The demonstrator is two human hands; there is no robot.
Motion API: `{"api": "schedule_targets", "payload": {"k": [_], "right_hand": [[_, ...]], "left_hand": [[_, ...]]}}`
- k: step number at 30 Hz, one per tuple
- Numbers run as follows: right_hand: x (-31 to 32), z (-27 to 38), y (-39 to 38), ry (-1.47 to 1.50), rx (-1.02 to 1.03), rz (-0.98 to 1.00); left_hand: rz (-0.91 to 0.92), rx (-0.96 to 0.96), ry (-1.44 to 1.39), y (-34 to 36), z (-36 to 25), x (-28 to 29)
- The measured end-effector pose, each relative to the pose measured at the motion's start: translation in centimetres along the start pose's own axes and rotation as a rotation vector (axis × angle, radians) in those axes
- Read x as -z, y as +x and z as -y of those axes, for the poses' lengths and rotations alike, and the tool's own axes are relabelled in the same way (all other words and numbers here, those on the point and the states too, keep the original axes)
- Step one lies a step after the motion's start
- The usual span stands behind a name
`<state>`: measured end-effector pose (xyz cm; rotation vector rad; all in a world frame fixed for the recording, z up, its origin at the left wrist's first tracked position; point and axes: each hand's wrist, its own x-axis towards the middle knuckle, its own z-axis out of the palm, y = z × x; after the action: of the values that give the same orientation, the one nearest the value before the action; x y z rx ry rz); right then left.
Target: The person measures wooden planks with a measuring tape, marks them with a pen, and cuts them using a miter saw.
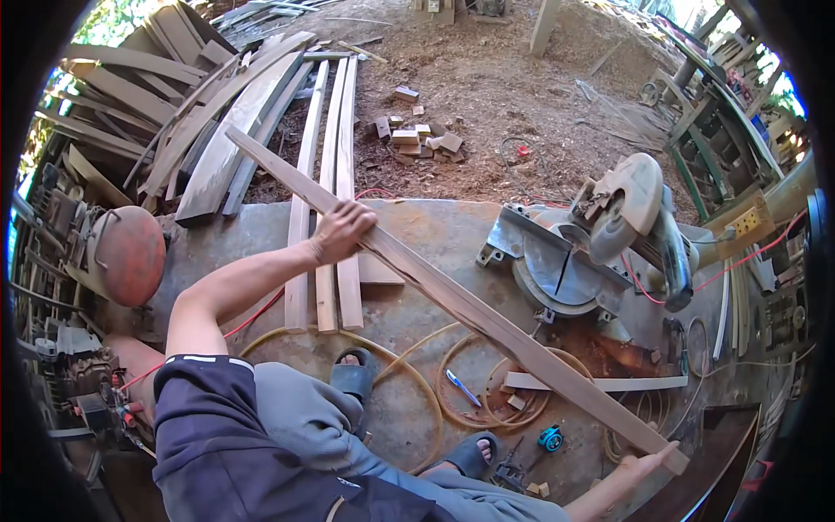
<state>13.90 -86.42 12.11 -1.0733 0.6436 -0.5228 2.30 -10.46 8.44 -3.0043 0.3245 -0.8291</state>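
Note:
A long squared timber slants across the view, from the far left down to the near right. My left hand is wrapped over its upper stretch, fingers closed around it. Near the lower right end, my right hand grips the same timber from beneath, its fingers partly hidden by the wood. The timber is held above the floor, over a coiled hose. Under my left hand lie several long boards side by side. A miter saw stands to the right of the timber, its blade head raised.
Stacked planks fill the far left. Wood offcuts lie on the chip-strewn ground. Beside my left arm stands a red air compressor tank. Near my feet are a yellow hose, a blue pen, a tape measure and a thin strip.

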Motion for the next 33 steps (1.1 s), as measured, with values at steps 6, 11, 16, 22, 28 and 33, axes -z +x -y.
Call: {"api": "schedule_targets", "payload": {"k": [6, 11, 16, 22, 28, 33], "right_hand": [[-3.2, -10.4, -8.5, 0.378, -0.435, 0.674], [-4.6, -16.3, -13.9, 0.506, -0.552, 0.863], [-7.8, -17.3, -18.1, 0.368, -0.471, 0.996], [-9.6, -19.4, -14.9, -0.213, -0.812, 0.984], [-2.5, -18.0, -13.4, -0.787, -0.191, 0.722], [4.2, -15.6, -10.4, -1.578, 0.491, 0.412]], "left_hand": [[0.123, 0.203, 0.296, -6.3, 9.5, -1.0], [0.38, 0.165, 0.061, -3.9, 7.0, -1.2], [0.589, -0.18, -0.489, 5.4, -4.2, -3.6], [0.499, 0.015, -0.467, 7.3, -3.0, -7.4], [0.455, 0.223, -0.146, 7.4, 3.6, -10.9], [0.505, 0.258, -0.047, 7.5, 6.8, -13.6]]}}
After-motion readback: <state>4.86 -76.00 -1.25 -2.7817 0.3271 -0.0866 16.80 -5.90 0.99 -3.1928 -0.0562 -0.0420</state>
